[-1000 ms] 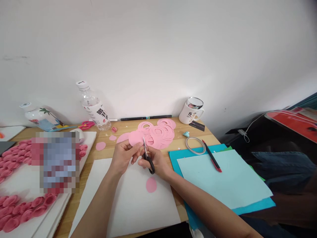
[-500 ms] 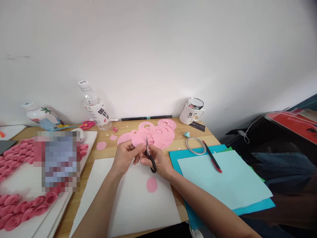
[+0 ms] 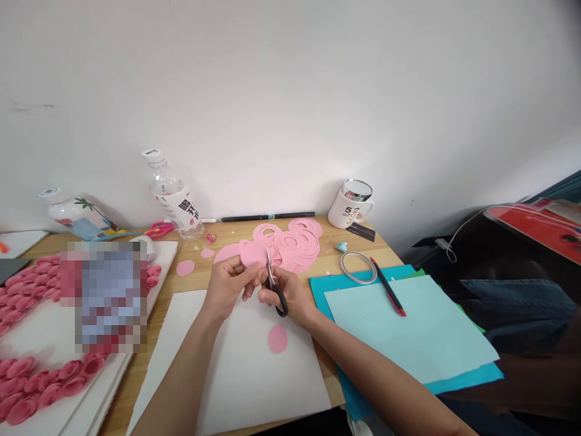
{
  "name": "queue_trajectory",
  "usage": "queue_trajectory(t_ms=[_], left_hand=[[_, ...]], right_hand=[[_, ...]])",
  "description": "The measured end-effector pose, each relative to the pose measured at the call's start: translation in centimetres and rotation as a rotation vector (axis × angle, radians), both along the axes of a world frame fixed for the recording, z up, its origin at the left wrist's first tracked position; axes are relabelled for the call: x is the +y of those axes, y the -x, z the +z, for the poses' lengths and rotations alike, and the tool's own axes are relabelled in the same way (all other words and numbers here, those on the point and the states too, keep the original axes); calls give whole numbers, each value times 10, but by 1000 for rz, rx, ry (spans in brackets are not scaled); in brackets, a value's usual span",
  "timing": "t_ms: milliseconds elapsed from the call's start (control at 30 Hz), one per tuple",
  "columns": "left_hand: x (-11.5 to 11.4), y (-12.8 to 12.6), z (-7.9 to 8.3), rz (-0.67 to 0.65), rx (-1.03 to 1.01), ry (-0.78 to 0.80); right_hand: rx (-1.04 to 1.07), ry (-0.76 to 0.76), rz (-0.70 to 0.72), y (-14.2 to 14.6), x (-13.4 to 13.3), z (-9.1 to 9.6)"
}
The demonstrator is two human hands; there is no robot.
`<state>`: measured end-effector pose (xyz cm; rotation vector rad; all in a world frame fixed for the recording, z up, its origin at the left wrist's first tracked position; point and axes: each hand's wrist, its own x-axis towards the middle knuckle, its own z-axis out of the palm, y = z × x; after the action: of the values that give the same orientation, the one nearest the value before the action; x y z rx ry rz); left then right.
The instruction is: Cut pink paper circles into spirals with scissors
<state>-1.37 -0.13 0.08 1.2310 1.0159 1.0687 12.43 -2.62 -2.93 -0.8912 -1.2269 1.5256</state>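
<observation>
Between the fingers of my left hand [image 3: 229,284] is a piece of pink paper [image 3: 253,252], gripped by its near edge. My right hand [image 3: 293,297] is closed around the black handles of a pair of scissors [image 3: 281,300]. Their metal blades point up and away, against the right side of the held paper. Just behind both hands lies a pile of pink paper rings and spirals [image 3: 297,242]. A pink paper disc [image 3: 278,339] rests on the white sheet [image 3: 254,381] under my forearms.
Left stands a board with pink paper roses [image 3: 72,384], partly blurred out. Bottles [image 3: 179,203] and a mug [image 3: 349,206] stand by the wall. At right, a red-black pen [image 3: 388,287] and a tape roll [image 3: 358,267] lie on blue sheets [image 3: 408,333]. Pink scissors [image 3: 160,229] lie behind.
Very little differs. The scissors and the pink paper have shifted slightly against each other, while both hands stay in nearly the same place.
</observation>
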Motion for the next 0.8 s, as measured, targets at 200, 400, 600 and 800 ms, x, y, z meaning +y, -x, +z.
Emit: queue_trajectory(t_ms=[200, 400, 600, 800], left_hand=[[1, 1, -2, 5, -35, 25], [0, 1, 1, 18, -52, 37], [0, 0, 6, 56, -80, 63], [1, 0, 6, 72, -131, 48]], right_hand=[[-47, 16, -32, 0, 0, -2], [-63, 36, -29, -1, -1, -3], [-71, 73, -36, 0, -2, 0], [-58, 92, -39, 1, -2, -2]])
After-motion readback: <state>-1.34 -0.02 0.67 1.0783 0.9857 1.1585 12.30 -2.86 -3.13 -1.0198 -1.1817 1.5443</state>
